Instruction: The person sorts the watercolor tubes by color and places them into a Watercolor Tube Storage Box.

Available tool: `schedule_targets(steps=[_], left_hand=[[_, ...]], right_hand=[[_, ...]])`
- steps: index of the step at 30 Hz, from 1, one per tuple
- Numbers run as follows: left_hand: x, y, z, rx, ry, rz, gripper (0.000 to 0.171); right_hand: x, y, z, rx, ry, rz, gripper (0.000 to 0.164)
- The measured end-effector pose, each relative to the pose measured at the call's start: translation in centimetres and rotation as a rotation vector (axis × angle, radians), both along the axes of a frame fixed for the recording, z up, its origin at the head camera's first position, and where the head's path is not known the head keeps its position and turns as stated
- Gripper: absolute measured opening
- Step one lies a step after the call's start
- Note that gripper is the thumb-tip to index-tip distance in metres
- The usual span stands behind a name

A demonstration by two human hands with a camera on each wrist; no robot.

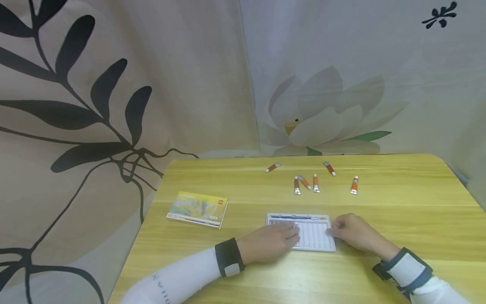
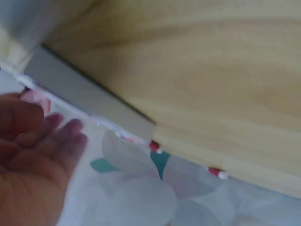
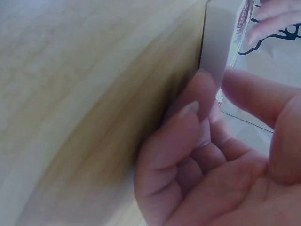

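Note:
A shallow white tray (image 1: 313,238) with narrow slots lies on the table in front of me, a thin paintbrush (image 1: 298,217) along its far side. My left hand (image 1: 267,242) reaches over the tray's left part, covering some of its slots. In the left wrist view its fingers (image 2: 70,141) are loosely bent above the tray, with nothing visible in them. My right hand (image 1: 355,232) pinches the tray's right edge between thumb and fingers. The right wrist view shows these fingertips (image 3: 202,89) at a corner of the tray's side wall (image 3: 218,42).
Beyond the tray, several small paint tubes (image 1: 316,183) in orange and reddish-brown lie scattered. A yellow box or booklet (image 1: 199,209) with a picture lies to the left. The wooden table (image 1: 410,202) ends at a patterned curtain (image 1: 209,84) behind.

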State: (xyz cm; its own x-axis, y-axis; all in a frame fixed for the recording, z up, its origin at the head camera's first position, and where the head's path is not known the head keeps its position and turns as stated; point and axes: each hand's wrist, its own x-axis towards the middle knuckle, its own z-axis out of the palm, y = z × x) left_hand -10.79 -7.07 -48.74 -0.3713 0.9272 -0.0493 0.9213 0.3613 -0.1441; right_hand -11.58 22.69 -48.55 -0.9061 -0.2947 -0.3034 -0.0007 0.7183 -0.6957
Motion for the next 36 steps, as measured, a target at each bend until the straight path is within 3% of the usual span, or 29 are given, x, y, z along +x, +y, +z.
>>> schedule_targets(steps=[3, 5, 8, 9, 14, 17, 21, 29, 32, 36], left_hand=[[-0.2, -0.7, 0.6, 0.093, 0.013, 0.056, 0.037], [-0.4, -1.2, 1.2, 0.169, 0.039, 0.11, 0.026], [-0.7, -2.1, 1.8, 0.265, 0.046, 0.237, 0.007], [-0.7, -2.4, 1.9, 0.286, 0.028, 0.286, 0.012], [-0.9, -3.3, 1.9, 0.378, -0.178, 0.526, 0.04], [-0.8, -3.5, 1.9, 0.409, -0.312, 0.625, 0.045], [-0.7, -3.7, 2.0, 0.43, -0.463, 0.701, 0.046], [-0.5, -3.6, 1.8, 0.407, -0.659, 0.846, 0.047], [-0.4, -3.5, 1.8, 0.423, -0.701, 0.873, 0.049], [-0.5, -3.4, 1.9, 0.428, -0.714, 0.893, 0.049]], right_hand=[[0.0, -0.1, 0.1, 0.006, -0.014, -0.008, 0.022], [0.0, -0.1, 0.1, 0.007, -0.013, -0.006, 0.022], [0.0, -0.1, 0.2, 0.009, -0.018, -0.004, 0.022], [0.0, -0.2, 0.2, 0.01, -0.018, -0.003, 0.022], [-0.1, -0.2, 0.1, 0.016, -0.018, -0.003, 0.022], [-0.1, -0.2, 0.1, 0.017, -0.019, -0.003, 0.022], [-0.1, -0.1, 0.0, 0.017, -0.021, -0.006, 0.021], [-0.1, -0.1, -0.2, 0.017, 0.002, 0.007, 0.022], [-0.3, 0.1, -0.1, 0.011, -0.001, 0.014, 0.02], [-0.9, 0.8, 0.6, 0.012, 0.062, 0.022, 0.018]])
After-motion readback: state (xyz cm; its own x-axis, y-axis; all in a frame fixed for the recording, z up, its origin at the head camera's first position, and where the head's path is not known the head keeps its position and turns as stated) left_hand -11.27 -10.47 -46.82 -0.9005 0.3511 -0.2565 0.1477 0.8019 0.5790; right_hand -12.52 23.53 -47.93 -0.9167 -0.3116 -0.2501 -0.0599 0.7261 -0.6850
